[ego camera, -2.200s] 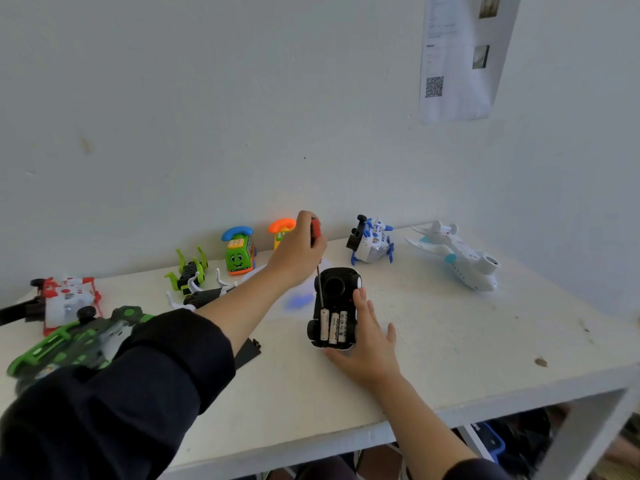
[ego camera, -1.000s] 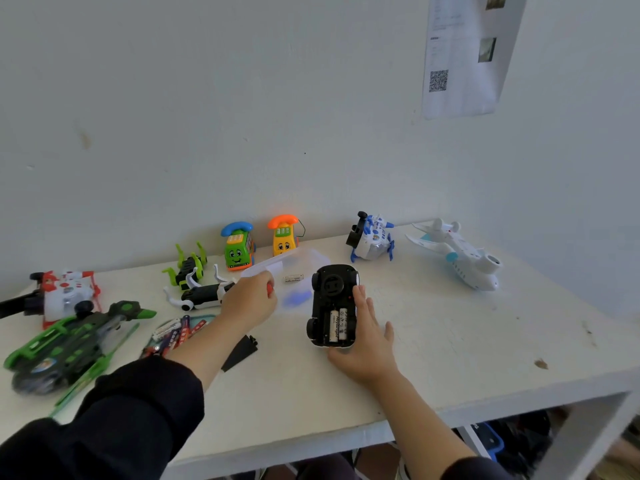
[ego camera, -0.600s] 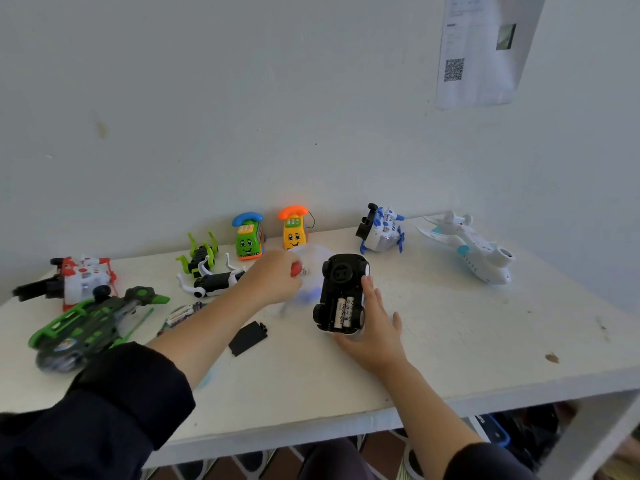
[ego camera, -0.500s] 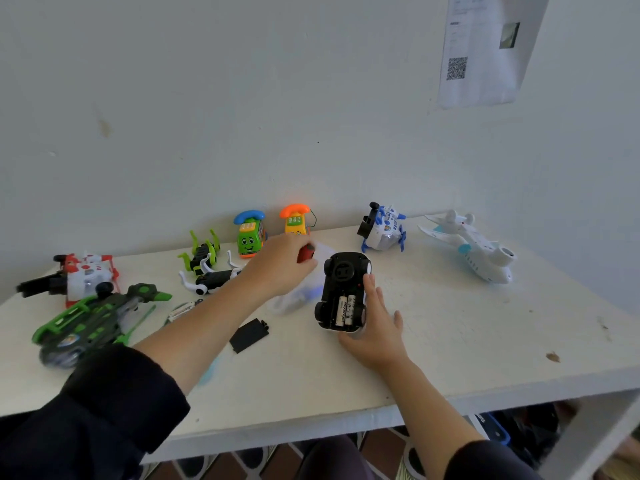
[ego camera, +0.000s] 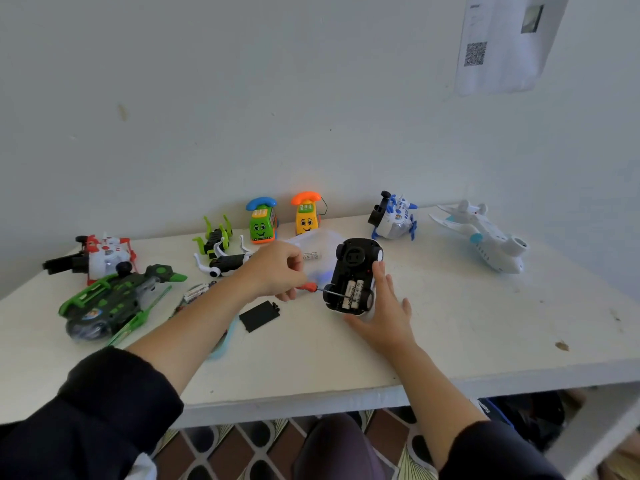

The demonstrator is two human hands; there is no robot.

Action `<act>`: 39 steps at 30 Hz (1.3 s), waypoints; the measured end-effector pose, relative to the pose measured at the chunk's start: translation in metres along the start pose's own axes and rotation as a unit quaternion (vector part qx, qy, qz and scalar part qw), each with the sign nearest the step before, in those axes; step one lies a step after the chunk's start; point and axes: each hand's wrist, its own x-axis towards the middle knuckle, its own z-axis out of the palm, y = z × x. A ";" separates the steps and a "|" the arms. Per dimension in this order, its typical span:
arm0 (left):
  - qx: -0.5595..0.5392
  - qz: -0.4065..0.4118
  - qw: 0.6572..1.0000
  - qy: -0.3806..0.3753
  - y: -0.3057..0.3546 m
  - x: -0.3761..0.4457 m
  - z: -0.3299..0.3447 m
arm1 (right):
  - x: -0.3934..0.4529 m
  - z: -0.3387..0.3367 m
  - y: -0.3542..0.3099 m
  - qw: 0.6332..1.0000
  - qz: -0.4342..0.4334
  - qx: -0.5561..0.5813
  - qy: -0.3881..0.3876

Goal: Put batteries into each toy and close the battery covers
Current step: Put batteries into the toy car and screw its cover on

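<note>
A black toy car lies upside down in the middle of the white table. Its battery bay is uncovered and holds batteries. My right hand lies flat against the car's right side, fingers straight. My left hand grips a small red-handled screwdriver; its metal tip points right and reaches the car's left edge near the bay. A black battery cover lies loose on the table just left of the car.
Toys line the back: a red-white robot, a green-black helicopter, green and black-white insects, green and yellow phone cars, a blue-white plane, a white airplane. A clear bag lies behind the car.
My left hand has dropped from the back of the table toward the car and turned the screwdriver so its tip now meets the car. My right hand and the car stay put.
</note>
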 end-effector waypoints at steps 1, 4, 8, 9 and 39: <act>0.014 -0.011 0.999 -0.046 -0.002 -0.001 -0.003 | 0.001 0.000 0.000 1.000 0.001 -0.002 0.001; 0.095 -0.025 0.984 -0.149 -0.006 -0.006 -0.006 | -0.001 0.000 -0.001 1.000 0.001 -0.010 0.001; 0.143 -0.019 0.975 -0.168 -0.002 -0.012 -0.004 | -0.001 -0.001 -0.001 1.000 -0.001 -0.019 -0.005; 0.150 -0.017 0.974 -0.169 0.000 -0.013 -0.005 | -0.001 -0.001 -0.001 1.000 0.000 -0.022 -0.005; 0.259 -0.052 0.948 -0.180 -0.015 -0.046 0.070 | 0.000 0.001 0.002 0.999 0.007 0.010 0.030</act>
